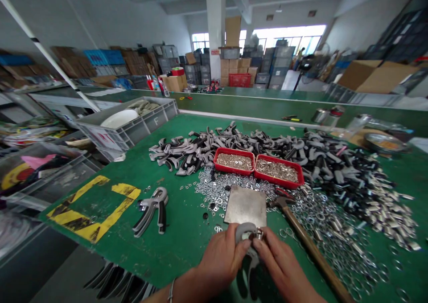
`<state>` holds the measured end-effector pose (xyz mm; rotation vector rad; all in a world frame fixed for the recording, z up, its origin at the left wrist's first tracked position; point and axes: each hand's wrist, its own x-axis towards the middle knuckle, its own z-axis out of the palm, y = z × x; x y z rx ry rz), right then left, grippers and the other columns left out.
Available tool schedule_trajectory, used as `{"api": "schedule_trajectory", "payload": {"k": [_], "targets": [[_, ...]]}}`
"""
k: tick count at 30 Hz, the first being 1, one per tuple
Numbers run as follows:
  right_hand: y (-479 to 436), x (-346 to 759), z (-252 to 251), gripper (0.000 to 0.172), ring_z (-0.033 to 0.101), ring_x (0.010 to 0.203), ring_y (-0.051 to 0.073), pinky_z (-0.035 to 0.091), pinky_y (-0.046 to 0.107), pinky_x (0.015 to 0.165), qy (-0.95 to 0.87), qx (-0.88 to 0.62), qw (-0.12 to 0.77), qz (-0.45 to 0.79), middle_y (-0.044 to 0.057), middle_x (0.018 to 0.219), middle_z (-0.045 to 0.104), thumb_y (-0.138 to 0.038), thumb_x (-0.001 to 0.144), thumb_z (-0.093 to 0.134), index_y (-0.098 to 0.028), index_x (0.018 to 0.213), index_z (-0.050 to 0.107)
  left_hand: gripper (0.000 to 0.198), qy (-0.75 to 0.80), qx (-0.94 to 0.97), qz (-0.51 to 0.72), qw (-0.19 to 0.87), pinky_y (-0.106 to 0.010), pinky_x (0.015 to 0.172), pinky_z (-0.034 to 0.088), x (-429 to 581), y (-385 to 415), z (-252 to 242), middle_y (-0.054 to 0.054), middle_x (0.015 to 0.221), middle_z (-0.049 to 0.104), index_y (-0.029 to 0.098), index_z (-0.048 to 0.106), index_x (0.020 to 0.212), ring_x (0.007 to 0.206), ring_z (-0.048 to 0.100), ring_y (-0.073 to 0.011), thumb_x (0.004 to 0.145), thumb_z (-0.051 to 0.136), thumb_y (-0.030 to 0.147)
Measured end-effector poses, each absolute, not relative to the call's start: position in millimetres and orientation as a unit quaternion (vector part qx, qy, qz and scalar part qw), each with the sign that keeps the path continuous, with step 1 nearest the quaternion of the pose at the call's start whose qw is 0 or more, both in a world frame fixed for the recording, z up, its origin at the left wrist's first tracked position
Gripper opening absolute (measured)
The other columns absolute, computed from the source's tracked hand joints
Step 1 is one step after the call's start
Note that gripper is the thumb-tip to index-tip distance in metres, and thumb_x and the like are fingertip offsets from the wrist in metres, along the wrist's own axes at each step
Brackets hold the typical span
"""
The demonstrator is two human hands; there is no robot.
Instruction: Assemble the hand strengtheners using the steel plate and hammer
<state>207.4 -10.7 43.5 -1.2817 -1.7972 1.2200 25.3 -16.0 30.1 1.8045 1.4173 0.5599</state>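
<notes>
Low in the head view, my left hand (220, 254) is closed on a grey and black hand grip exerciser (246, 230), its handles hanging downward. My right hand (279, 260) pinches a small shiny metal part (258, 233) against the exerciser's top; its exact shape is partly hidden by the fingers. Just beyond both hands lies a square metal plate (245, 205). To the right rests a hammer (301, 231) with a wooden handle. Another hand grip exerciser (153, 211) lies by itself on the left of the green table (190, 249).
Two red trays (254, 164) hold small metal pieces. Behind them is a heap of grey and black handles (200, 147). Loose metal rings (321, 216) and silver cylinders (389, 209) spread at right. Yellow tape (113, 214) marks the left corner, near a grey crate (140, 127).
</notes>
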Motion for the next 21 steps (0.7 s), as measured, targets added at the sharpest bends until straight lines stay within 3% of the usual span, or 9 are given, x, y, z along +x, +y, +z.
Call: {"api": "schedule_trajectory", "payload": {"k": [3,5,10,13,17,19,21], "targets": [[-13.0,206.4,47.8,0.025,0.065,0.087,0.024,0.051,0.033,0.077,-0.659,-0.463,0.309,0.505,0.005,0.093,0.073,-0.045,0.094,0.049,-0.027,0.099,0.068,0.056,0.504,0.758,0.179,0.372,-0.04,0.077,0.044,16.1,-17.5,29.3,-0.017,0.103,0.07,0.013,0.054,0.122,0.093,0.066,-0.0342,0.088,0.054,0.058],[-16.9,206.5,46.1,0.028,0.066,0.091,0.026,0.052,0.036,0.081,-0.647,-0.467,0.311,0.516,0.006,0.095,0.073,-0.047,0.093,0.05,-0.028,0.101,0.07,0.065,0.478,0.78,0.172,0.365,-0.038,0.072,0.044,13.3,-21.4,30.0,-0.017,0.097,0.071,0.014,0.057,0.119,0.086,0.067,-0.034,0.079,0.062,0.066],[-25.8,210.2,35.8,0.027,0.067,0.077,0.025,0.052,0.034,0.071,-0.67,-0.484,0.288,0.485,0.007,0.088,0.074,-0.047,0.088,0.056,-0.028,0.104,0.068,0.066,0.449,0.826,0.157,0.304,-0.034,0.057,0.039,16.8,-23.3,36.4,-0.014,0.08,0.07,0.013,0.062,0.107,0.067,0.067,-0.0277,0.078,0.058,0.073],[-9.4,212.6,33.3,0.029,0.068,0.081,0.023,0.051,0.032,0.072,-0.697,-0.5,0.265,0.44,0.007,0.091,0.074,-0.045,0.094,0.048,-0.024,0.103,0.064,0.071,0.444,0.835,0.128,0.298,-0.032,0.054,0.038,20.1,2.5,36.0,-0.013,0.082,0.071,0.013,0.058,0.115,0.067,0.068,-0.0283,0.078,0.058,0.073],[58.6,227.1,38.6,0.031,0.068,0.081,0.021,0.05,0.029,0.073,-0.783,-0.521,0.165,0.297,0.005,0.089,0.073,-0.043,0.097,0.046,-0.019,0.109,0.062,0.071,0.451,0.847,0.09,0.268,-0.031,0.058,0.044,24.3,67.5,25.3,-0.016,0.094,0.073,0.013,0.054,0.123,0.079,0.071,-0.0305,0.081,0.056,0.07],[103.0,243.0,43.3,0.028,0.067,0.09,0.02,0.049,0.029,0.08,-0.806,-0.539,0.156,0.188,0.007,0.098,0.072,-0.036,0.096,0.05,-0.018,0.114,0.063,0.065,0.475,0.854,0.044,0.208,-0.032,0.061,0.047,27.5,98.9,20.6,-0.017,0.095,0.073,0.013,0.059,0.118,0.081,0.071,-0.0313,0.082,0.058,0.067],[143.9,262.1,46.5,0.024,0.063,0.099,0.023,0.045,0.032,0.088,-0.801,-0.565,0.155,0.123,0.01,0.102,0.07,-0.029,0.095,0.051,-0.017,0.104,0.069,0.058,0.467,0.875,-0.006,0.125,-0.033,0.063,0.05,32.2,123.0,20.6,-0.018,0.09,0.073,0.012,0.065,0.107,0.079,0.071,-0.0322,0.082,0.06,0.065]]}}
